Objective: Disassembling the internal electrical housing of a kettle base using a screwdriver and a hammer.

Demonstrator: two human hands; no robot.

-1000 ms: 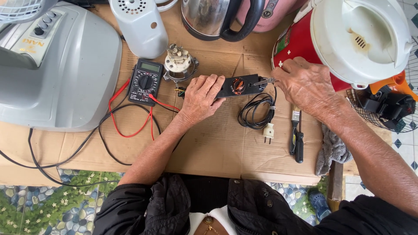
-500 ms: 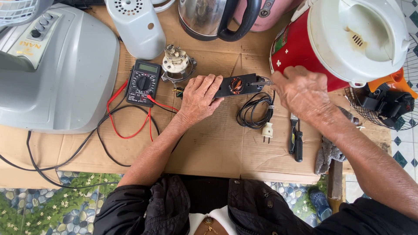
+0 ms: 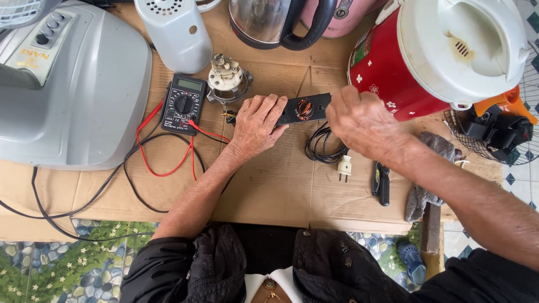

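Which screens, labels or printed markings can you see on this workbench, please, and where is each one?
Multimeter: left of the left hand, black, small grey rectangular screen on top.
Grey fan base: far left, yellowish lettering on its button panel.
Red rice cooker: behind the right hand, white flower prints and a small coloured label.

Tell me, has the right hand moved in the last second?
Yes. The right hand slid left, away from the red cooker, onto the black part's right end.

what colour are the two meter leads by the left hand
One red, one black, trailing from the multimeter across the cardboard; clearest in the head view, near the left hand.
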